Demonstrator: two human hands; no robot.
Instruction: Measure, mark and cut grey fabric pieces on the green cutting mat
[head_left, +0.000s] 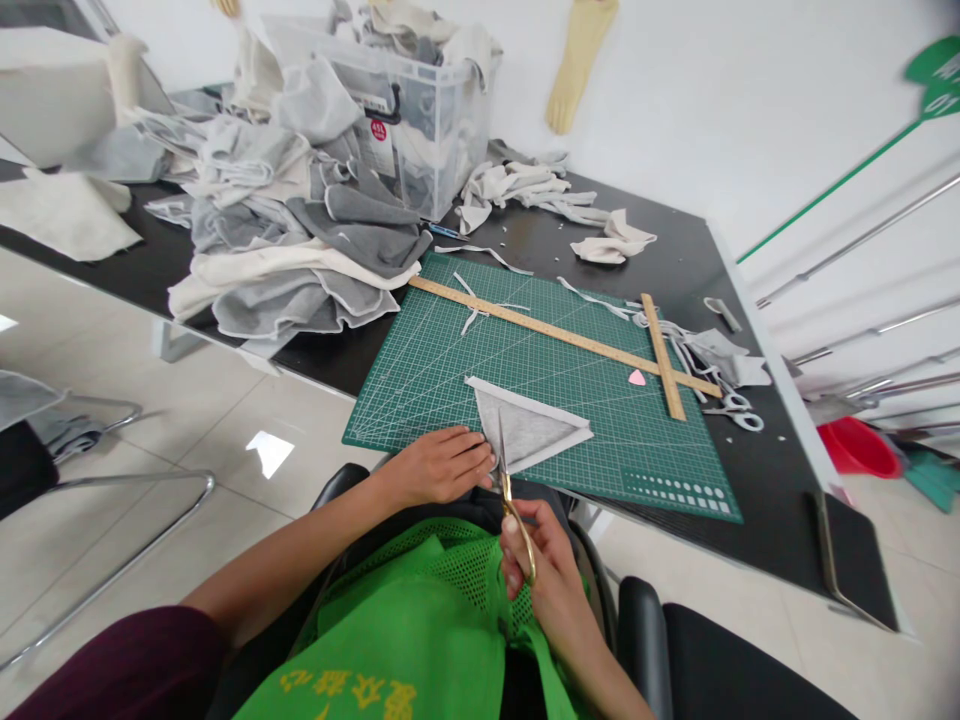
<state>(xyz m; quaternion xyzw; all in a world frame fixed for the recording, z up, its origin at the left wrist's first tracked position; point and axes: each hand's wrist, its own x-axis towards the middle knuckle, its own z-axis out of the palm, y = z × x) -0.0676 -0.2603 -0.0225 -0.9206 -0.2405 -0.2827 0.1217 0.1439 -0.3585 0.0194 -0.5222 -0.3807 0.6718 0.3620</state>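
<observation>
A triangle of grey fabric (525, 425) with paler edges lies at the near side of the green cutting mat (420, 350). My right hand (544, 550) is closed round the gold handles of a pair of scissors (505, 470). Their blades point away from me and overlap the left part of the triangle. On that same left side, my left hand (442, 463) rests with fingers together at the fabric's near corner, close to the blades. Its fingertips seem to press or pinch the cloth; the thumb is mostly hidden.
Two wooden rulers (540, 325) (663, 360) cross on the mat. White-handled scissors (739, 412), fabric strips and a pink chalk piece (637, 377) lie nearby. A cloth pile (300, 250) and clear plastic bin (450, 130) stand behind left; a phone (855, 560) sits at the right edge.
</observation>
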